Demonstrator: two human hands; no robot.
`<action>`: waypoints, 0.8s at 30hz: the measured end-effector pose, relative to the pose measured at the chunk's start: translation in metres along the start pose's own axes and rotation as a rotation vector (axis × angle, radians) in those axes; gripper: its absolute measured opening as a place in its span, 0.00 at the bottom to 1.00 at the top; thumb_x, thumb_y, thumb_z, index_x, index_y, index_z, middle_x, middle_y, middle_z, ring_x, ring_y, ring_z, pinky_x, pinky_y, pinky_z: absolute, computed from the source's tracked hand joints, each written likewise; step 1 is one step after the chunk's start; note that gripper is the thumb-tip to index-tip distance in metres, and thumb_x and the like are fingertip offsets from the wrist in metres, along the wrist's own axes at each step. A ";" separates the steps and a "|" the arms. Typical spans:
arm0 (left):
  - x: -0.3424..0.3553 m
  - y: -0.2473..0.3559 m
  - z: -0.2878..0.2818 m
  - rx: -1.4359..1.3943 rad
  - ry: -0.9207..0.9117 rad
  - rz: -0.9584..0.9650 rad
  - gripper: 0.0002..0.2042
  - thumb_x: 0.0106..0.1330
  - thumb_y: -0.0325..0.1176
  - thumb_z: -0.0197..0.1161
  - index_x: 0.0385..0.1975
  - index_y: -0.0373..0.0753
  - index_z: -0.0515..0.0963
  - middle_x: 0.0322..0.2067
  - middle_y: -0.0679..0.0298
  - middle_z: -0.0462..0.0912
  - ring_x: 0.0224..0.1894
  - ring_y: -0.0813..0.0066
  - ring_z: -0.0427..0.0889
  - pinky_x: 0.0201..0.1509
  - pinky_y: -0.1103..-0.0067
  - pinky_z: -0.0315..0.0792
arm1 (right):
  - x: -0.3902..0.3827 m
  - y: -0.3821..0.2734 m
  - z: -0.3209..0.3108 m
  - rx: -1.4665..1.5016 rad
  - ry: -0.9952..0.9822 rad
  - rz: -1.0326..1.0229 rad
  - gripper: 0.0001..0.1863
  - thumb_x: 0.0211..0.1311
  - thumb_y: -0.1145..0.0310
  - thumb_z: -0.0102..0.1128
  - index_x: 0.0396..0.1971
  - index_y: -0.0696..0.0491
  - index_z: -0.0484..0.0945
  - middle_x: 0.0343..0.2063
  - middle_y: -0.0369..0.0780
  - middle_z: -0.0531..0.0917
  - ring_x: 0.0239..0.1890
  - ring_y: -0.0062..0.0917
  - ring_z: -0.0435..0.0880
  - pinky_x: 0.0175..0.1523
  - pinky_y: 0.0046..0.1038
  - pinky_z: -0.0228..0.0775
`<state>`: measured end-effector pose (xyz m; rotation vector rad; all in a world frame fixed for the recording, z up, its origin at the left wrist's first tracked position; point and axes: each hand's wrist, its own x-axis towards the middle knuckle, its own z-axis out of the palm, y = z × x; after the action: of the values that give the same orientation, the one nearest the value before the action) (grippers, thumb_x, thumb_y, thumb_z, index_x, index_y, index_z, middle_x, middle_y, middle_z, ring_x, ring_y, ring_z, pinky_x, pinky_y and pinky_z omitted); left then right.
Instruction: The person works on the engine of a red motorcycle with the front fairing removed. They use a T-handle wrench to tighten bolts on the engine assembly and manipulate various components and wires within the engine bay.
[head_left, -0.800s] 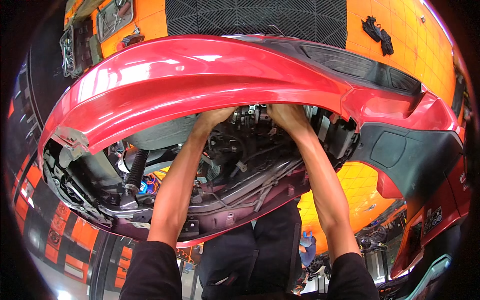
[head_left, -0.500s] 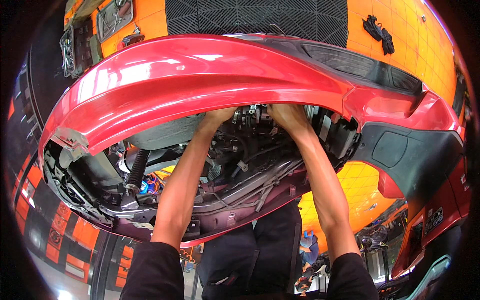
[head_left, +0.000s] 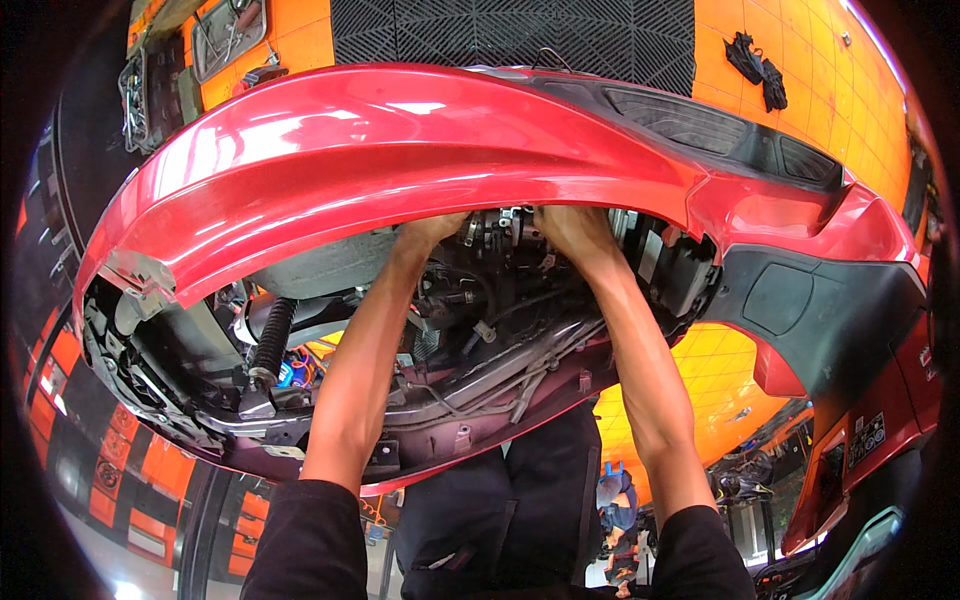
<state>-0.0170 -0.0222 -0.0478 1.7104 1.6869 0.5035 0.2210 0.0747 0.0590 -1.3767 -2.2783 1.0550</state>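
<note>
Since the earlier frame, our left hand [head_left: 430,230] and right hand [head_left: 578,232] have barely shifted behind one red body panel [head_left: 400,165].
The left is at eleven o'clock, the right at two, metal fittings [head_left: 507,226] between them; fingers are hidden, so we cannot tell how open they are or what they hold. We count one coil spring [head_left: 271,340] near nine.
</note>
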 end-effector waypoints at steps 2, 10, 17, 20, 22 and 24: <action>0.002 -0.002 0.000 0.114 -0.083 -0.025 0.17 0.76 0.43 0.55 0.51 0.38 0.81 0.51 0.48 0.85 0.54 0.45 0.83 0.59 0.56 0.76 | 0.002 -0.003 -0.002 -0.006 -0.007 0.004 0.12 0.61 0.76 0.60 0.44 0.62 0.82 0.40 0.57 0.85 0.49 0.55 0.83 0.54 0.49 0.74; 0.014 0.018 -0.007 -0.038 0.030 -0.013 0.12 0.72 0.39 0.59 0.45 0.40 0.82 0.42 0.48 0.87 0.48 0.44 0.85 0.53 0.55 0.77 | -0.001 -0.001 -0.006 -0.032 -0.089 0.066 0.13 0.60 0.77 0.60 0.45 0.63 0.82 0.41 0.57 0.84 0.49 0.55 0.82 0.54 0.49 0.73; 0.019 0.045 -0.020 -0.059 -0.175 -0.150 0.12 0.72 0.37 0.60 0.47 0.37 0.81 0.41 0.47 0.87 0.46 0.44 0.85 0.51 0.56 0.78 | 0.005 0.002 0.006 -0.120 0.070 0.011 0.15 0.60 0.80 0.57 0.47 0.61 0.82 0.44 0.55 0.85 0.51 0.53 0.83 0.56 0.49 0.72; 0.017 0.041 -0.027 -0.085 -0.092 -0.079 0.13 0.70 0.34 0.61 0.49 0.35 0.81 0.43 0.47 0.87 0.47 0.45 0.85 0.52 0.57 0.77 | 0.009 0.005 0.009 -0.119 0.056 -0.074 0.15 0.62 0.79 0.56 0.48 0.61 0.82 0.44 0.55 0.85 0.51 0.53 0.83 0.57 0.50 0.71; 0.016 0.048 -0.028 -0.153 -0.052 -0.086 0.13 0.69 0.31 0.61 0.50 0.35 0.81 0.43 0.48 0.87 0.47 0.48 0.86 0.52 0.58 0.77 | 0.013 0.004 0.007 -0.052 0.084 -0.070 0.16 0.62 0.78 0.56 0.49 0.61 0.82 0.45 0.55 0.84 0.52 0.53 0.82 0.58 0.50 0.71; 0.016 0.050 -0.029 -0.228 -0.060 -0.120 0.13 0.67 0.29 0.62 0.51 0.36 0.81 0.43 0.49 0.87 0.47 0.51 0.86 0.52 0.60 0.78 | 0.014 0.007 0.008 -0.051 0.112 -0.086 0.15 0.63 0.76 0.57 0.48 0.59 0.82 0.44 0.53 0.85 0.50 0.51 0.83 0.56 0.50 0.72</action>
<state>0.0004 0.0020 0.0047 1.4390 1.6113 0.5594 0.2140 0.0852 0.0464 -1.3102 -2.2750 0.8763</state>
